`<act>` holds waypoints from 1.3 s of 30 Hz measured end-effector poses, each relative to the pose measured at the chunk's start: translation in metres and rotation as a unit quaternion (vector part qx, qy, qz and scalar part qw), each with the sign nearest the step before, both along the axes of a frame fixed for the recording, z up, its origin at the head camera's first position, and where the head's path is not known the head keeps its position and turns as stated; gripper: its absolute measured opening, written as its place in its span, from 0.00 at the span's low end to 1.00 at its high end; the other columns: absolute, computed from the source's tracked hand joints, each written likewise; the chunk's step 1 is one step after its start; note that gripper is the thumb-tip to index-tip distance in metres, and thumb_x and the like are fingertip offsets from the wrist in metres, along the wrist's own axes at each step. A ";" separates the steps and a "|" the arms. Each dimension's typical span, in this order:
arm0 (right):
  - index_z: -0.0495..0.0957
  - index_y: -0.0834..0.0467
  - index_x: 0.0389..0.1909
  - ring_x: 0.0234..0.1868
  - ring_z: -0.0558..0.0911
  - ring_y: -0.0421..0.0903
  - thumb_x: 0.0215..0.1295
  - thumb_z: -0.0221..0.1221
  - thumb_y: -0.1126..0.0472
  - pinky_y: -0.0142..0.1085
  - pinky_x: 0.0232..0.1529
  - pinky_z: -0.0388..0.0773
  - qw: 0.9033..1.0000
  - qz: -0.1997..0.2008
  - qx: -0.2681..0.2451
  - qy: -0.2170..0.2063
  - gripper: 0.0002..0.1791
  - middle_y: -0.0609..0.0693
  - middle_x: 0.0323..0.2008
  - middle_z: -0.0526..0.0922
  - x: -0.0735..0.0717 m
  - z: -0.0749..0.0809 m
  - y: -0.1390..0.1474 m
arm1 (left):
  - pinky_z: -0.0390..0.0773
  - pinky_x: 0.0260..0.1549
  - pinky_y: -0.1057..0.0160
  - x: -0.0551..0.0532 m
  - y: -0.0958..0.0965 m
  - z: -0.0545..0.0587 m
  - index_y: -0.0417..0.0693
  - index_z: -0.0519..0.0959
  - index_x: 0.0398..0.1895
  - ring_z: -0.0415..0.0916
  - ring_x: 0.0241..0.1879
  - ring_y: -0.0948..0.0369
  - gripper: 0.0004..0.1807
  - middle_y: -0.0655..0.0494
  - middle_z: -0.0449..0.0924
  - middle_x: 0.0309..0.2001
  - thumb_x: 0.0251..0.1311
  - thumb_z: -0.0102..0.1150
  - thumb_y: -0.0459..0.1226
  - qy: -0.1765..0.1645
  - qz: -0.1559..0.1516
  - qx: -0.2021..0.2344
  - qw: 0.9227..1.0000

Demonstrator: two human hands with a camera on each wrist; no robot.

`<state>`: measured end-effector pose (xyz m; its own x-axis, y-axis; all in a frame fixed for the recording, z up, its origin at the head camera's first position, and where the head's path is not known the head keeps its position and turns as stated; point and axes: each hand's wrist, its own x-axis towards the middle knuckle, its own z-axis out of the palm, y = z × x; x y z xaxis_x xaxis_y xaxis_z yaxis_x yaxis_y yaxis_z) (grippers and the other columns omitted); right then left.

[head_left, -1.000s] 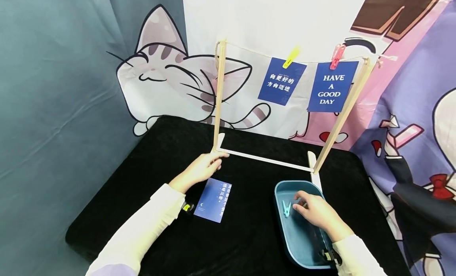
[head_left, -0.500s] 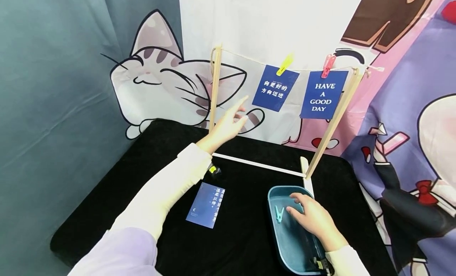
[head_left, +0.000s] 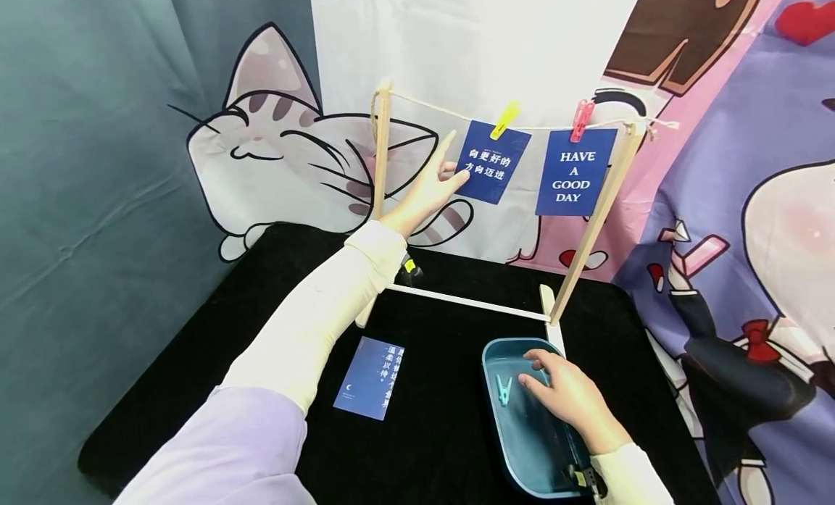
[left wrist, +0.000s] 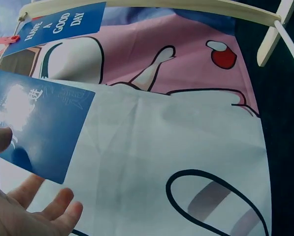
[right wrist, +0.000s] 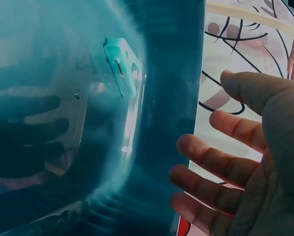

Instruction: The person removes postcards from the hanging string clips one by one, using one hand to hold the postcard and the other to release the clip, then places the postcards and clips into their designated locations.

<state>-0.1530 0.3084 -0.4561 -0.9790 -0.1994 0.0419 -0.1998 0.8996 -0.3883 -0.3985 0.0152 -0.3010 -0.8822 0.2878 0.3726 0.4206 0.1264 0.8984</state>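
Note:
My left hand (head_left: 427, 190) reaches up to a blue card (head_left: 485, 168) that hangs tilted from a string by a yellow clothespin (head_left: 504, 121). Its index finger points up beside the card's left edge. In the left wrist view the thumb (left wrist: 0, 140) overlaps the card's front, and the other fingers show at its lower edge, uncurled. Over a blue tray (head_left: 496, 432) my right hand (head_left: 570, 396) hovers with fingers spread, holding nothing. A turquoise clothespin (head_left: 503, 390) lies in that tray, near these fingers. Another blue card (head_left: 370, 378) lies flat on the black cloth.
A wooden frame, with a left post (head_left: 381, 157) and a leaning right post (head_left: 596, 222), carries the string. From it a "HAVE A GOOD DAY" card (head_left: 574, 175) hangs by a pink clothespin (head_left: 581, 121). A white bar (head_left: 470, 302) joins the feet. A printed cloth stands behind.
My left hand has risen from the foot of the left post to the hanging tilted card. The right hand stays over the tray. The whole head view has shifted slightly.

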 end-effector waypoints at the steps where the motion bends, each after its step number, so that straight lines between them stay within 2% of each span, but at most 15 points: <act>1: 0.80 0.53 0.56 0.45 0.84 0.52 0.67 0.66 0.49 0.53 0.42 0.81 1.000 -0.001 -0.001 -0.003 0.20 0.52 0.45 0.86 0.000 0.000 0.000 | 0.77 0.58 0.57 -0.001 0.002 0.002 0.70 0.47 0.82 0.80 0.57 0.51 0.43 0.44 0.80 0.60 0.71 0.59 0.43 -0.004 -0.009 0.014 1.000; 6: 0.81 0.53 0.55 0.43 0.84 0.51 0.67 0.65 0.49 0.50 0.40 0.81 1.000 -0.005 -0.008 -0.012 0.19 0.52 0.45 0.86 0.000 0.001 0.000 | 0.82 0.52 0.57 -0.005 0.013 0.014 0.68 0.52 0.81 0.84 0.50 0.49 0.42 0.39 0.83 0.54 0.70 0.61 0.36 -0.033 -0.044 0.090 0.994; 9: 0.81 0.52 0.54 0.41 0.84 0.50 0.67 0.65 0.49 0.48 0.39 0.80 1.000 -0.008 -0.009 -0.015 0.18 0.51 0.45 0.86 0.002 0.001 0.000 | 0.83 0.50 0.54 -0.002 0.018 0.022 0.61 0.55 0.79 0.84 0.49 0.47 0.39 0.37 0.82 0.53 0.70 0.60 0.32 -0.044 -0.060 0.110 0.991; 12: 0.81 0.52 0.54 0.40 0.83 0.49 0.68 0.65 0.49 0.47 0.38 0.80 1.000 -0.009 -0.012 -0.020 0.18 0.51 0.45 0.86 0.003 0.000 0.000 | 0.83 0.50 0.51 0.000 0.019 0.026 0.55 0.59 0.77 0.84 0.50 0.47 0.36 0.38 0.82 0.54 0.70 0.58 0.30 -0.048 -0.069 0.108 0.991; 17: 0.81 0.52 0.53 0.42 0.83 0.50 0.68 0.65 0.49 0.48 0.39 0.80 1.000 -0.004 -0.017 -0.019 0.17 0.51 0.45 0.86 0.003 0.000 -0.001 | 0.84 0.48 0.49 0.000 0.022 0.027 0.55 0.61 0.75 0.84 0.49 0.47 0.33 0.39 0.83 0.52 0.70 0.57 0.29 -0.050 -0.074 0.114 0.989; 21: 0.81 0.52 0.53 0.43 0.84 0.51 0.68 0.65 0.50 0.49 0.40 0.80 1.000 0.000 -0.019 -0.012 0.17 0.50 0.44 0.86 0.001 0.000 -0.001 | 0.85 0.44 0.51 0.002 0.022 0.031 0.54 0.61 0.74 0.85 0.47 0.49 0.32 0.40 0.83 0.52 0.71 0.57 0.30 -0.063 -0.059 0.096 0.992; 25: 0.81 0.53 0.52 0.43 0.83 0.51 0.68 0.65 0.50 0.49 0.40 0.80 1.000 0.001 -0.020 -0.012 0.16 0.50 0.44 0.86 0.002 -0.001 -0.001 | 0.85 0.43 0.55 0.005 0.021 0.034 0.48 0.68 0.69 0.84 0.47 0.51 0.24 0.43 0.83 0.53 0.72 0.55 0.32 -0.087 -0.043 0.066 0.993; 29: 0.81 0.53 0.52 0.42 0.83 0.50 0.68 0.64 0.50 0.48 0.40 0.80 0.999 0.006 -0.021 -0.023 0.16 0.50 0.43 0.86 0.002 0.001 -0.002 | 0.85 0.44 0.56 0.009 0.018 0.034 0.44 0.74 0.65 0.84 0.47 0.52 0.18 0.44 0.83 0.53 0.74 0.53 0.33 -0.106 -0.040 0.059 0.992; 34: 0.81 0.54 0.52 0.42 0.84 0.50 0.69 0.63 0.49 0.48 0.40 0.81 0.999 0.025 -0.026 -0.025 0.17 0.50 0.43 0.87 -0.003 0.012 -0.004 | 0.85 0.42 0.58 0.013 0.017 0.035 0.45 0.74 0.65 0.84 0.45 0.53 0.18 0.45 0.83 0.52 0.74 0.52 0.34 -0.107 -0.038 0.056 0.992; 39: 0.80 0.56 0.53 0.39 0.83 0.45 0.70 0.63 0.49 0.45 0.37 0.81 0.999 0.039 -0.033 -0.019 0.18 0.49 0.41 0.86 -0.014 0.029 -0.006 | 0.86 0.40 0.56 0.017 0.019 0.036 0.44 0.73 0.65 0.85 0.43 0.52 0.18 0.43 0.83 0.52 0.74 0.52 0.33 -0.099 -0.037 0.066 0.992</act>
<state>-0.1675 0.3023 -0.4269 -0.9617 -0.2732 0.0206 -0.2523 0.8539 -0.4552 -0.3815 0.0340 -0.2653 -0.9202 0.3142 0.2336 0.2387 -0.0228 0.9708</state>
